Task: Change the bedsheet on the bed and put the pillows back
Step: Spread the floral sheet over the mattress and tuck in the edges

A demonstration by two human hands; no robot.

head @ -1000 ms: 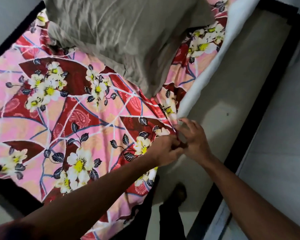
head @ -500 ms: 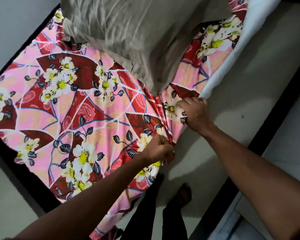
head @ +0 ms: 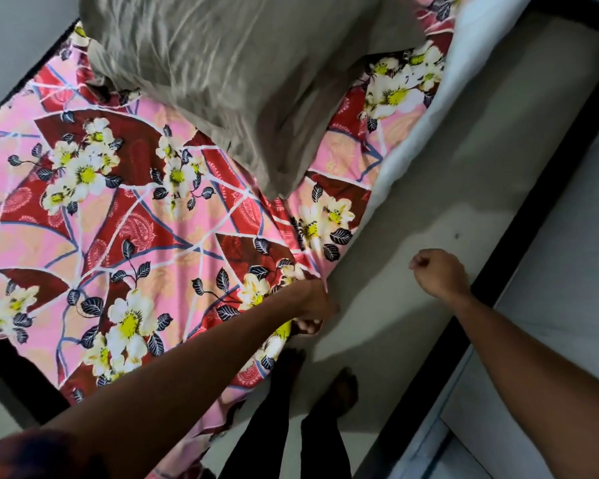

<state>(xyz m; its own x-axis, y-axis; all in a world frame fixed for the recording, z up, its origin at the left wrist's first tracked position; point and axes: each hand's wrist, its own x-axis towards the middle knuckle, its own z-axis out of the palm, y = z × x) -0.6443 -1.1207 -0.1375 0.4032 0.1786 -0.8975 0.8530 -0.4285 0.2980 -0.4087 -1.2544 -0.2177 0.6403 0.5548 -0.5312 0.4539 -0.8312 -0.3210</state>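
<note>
Left hand: my left hand (head: 317, 305) is curled round a bunched bit of the bedsheet (head: 135, 219) right at the near side edge of the bed, with the fingers tucked under the hem.
Right hand: my right hand (head: 436, 271) is balled into a fist and holds nothing; it hangs over the floor, apart from the bed edge and from my other hand.
Bedsheet: pink and red with white flowers, it is spread across the bed; folds fan out from where I grip it, and its lower part hangs down past the side beside my legs.
Uncovered edge: further up the same side, the white mattress (head: 412, 150) shows bare along its edge, with the sheet's hem lying on top of it.
Pillow: one grey-beige pillow (head: 239, 74) lies on the sheet at the head end, its near corner pointing toward my left hand.
Room to move: a lane of grey floor (head: 429, 202) runs along the bed, bounded on the far side by a black strip (head: 519, 219).
Feet: my feet (head: 339, 388) stand in that lane, close against the bed's side.
</note>
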